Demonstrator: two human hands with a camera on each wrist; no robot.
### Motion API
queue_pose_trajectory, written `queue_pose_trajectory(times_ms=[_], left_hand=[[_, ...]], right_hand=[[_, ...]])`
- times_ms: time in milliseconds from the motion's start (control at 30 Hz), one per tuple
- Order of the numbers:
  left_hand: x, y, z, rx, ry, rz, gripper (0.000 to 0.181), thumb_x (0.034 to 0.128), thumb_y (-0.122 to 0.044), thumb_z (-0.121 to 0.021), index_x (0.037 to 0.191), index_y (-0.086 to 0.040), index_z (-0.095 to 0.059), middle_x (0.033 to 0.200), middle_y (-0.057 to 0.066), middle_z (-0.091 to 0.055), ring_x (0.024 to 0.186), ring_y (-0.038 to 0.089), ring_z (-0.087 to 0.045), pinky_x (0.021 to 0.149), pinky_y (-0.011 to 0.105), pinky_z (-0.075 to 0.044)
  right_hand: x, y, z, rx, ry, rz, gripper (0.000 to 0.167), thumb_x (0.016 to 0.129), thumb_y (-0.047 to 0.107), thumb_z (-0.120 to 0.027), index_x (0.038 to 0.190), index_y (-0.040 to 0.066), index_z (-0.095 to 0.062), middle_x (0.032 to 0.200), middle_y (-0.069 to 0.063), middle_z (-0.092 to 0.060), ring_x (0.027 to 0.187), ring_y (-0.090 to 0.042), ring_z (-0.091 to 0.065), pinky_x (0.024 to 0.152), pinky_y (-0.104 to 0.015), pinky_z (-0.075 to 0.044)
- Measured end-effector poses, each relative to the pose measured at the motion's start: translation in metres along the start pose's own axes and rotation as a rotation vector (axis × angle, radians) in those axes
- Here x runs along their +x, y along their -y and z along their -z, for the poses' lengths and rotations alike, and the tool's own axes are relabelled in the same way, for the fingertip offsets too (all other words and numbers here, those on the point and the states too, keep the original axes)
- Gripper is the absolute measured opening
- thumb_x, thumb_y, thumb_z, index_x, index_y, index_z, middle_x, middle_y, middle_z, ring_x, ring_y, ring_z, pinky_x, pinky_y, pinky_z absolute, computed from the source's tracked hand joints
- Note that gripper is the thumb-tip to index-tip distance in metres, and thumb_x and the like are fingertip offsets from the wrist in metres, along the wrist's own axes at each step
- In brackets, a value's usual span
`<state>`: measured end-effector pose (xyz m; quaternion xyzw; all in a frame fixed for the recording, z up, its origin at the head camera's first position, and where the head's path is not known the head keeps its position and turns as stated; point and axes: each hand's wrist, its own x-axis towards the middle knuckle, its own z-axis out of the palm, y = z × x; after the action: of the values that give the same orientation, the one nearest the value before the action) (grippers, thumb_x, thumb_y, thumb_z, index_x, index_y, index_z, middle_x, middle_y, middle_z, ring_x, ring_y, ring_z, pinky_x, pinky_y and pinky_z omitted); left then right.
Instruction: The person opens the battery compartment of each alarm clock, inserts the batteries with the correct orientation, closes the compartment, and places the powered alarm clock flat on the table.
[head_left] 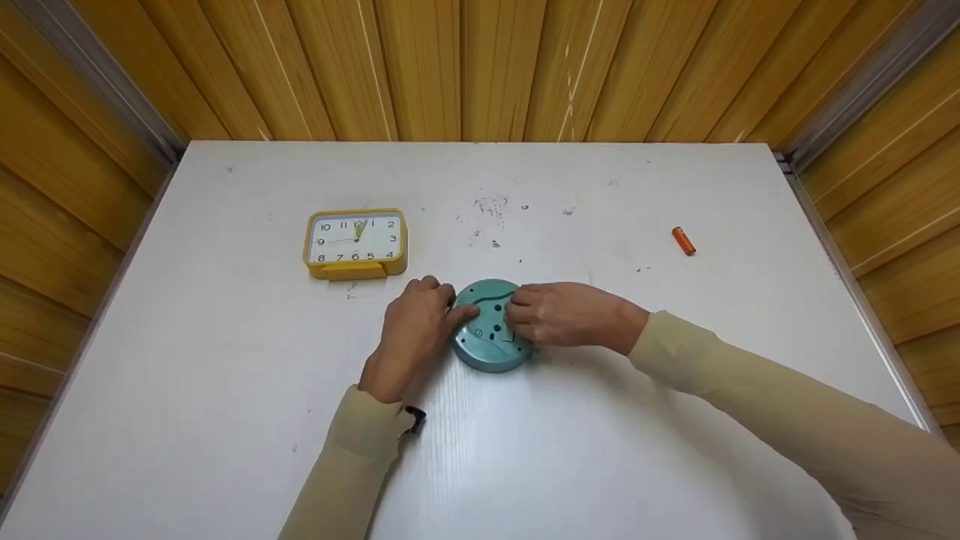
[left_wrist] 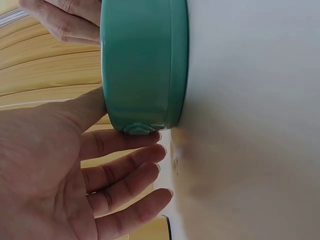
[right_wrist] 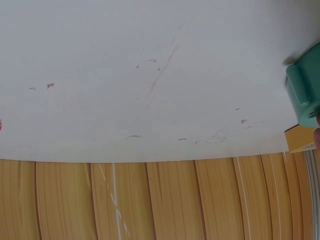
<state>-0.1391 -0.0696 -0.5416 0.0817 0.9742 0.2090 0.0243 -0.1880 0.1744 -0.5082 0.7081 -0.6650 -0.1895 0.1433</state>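
Head view: from where I stand, a round, teal, hard-plastic clock-like case (head_left: 480,354) lies flat near the middle of the white table (head_left: 187,390), its back upward. Noted on the back: two dark round knobs, a small cluster of holes, and screw holes near the rim. A pale rectangular outline (head_left: 508,337) shows beside the right fingertips, resembling a compartment lid; I cannot tell whether it is open, and any contents are hidden.

Left hand (head_left: 416,326): grips the case at its left side, thumb over the back, fingers at the side wall. The left wrist view shows the index finger by a raised oval button (left_wrist: 138,129) on that wall, the remaining fingers spread just beyond.

Right hand (head_left: 559,311): fingers bent over the right part of the back, by the knobs. Whether they pinch anything there, I cannot tell; the knuckles cover the spot.

Surroundings: a yellow rectangular plastic clock (head_left: 356,241) stands behind and to the left of the case, white dial with black numerals set inside its frame. An orange cylindrical battery (head_left: 683,241) lies loose on the tabletop, far right, well apart from both hands. Yellow-brown wood-grain panels (head_left: 495,67) rise behind.
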Motion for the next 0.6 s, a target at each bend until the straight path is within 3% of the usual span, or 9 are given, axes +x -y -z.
queue_pose_trajectory(times_ms=[267, 600], left_hand=[[0.0010, 0.0004, 0.0006, -0.013, 0.010, 0.011, 0.045, 0.1013, -0.047, -0.071, 0.114, -0.005, -0.077, 0.102, 0.011, -0.066, 0.093, 0.026, -0.058, 0.078, 0.042, -0.055], [0.0020, 0.0019, 0.0000, 0.004, 0.014, 0.009, 0.045, 0.1012, -0.048, -0.071, 0.114, -0.005, -0.077, 0.101, 0.011, -0.067, 0.092, 0.025, -0.059, 0.077, 0.041, -0.055]], right_hand=[[-0.0041, 0.0003, -0.0034, -0.012, -0.041, -0.006, 0.033, 0.085, 0.006, -0.090, 0.115, 0.005, -0.078, 0.114, -0.005, -0.075, 0.108, -0.021, -0.068, 0.102, -0.030, -0.052], [-0.0090, 0.0015, -0.0099, -0.059, -0.013, 0.012, 0.039, 0.089, 0.013, -0.088, 0.124, 0.006, -0.071, 0.121, -0.006, -0.071, 0.112, -0.022, -0.064, 0.104, -0.033, -0.049]])
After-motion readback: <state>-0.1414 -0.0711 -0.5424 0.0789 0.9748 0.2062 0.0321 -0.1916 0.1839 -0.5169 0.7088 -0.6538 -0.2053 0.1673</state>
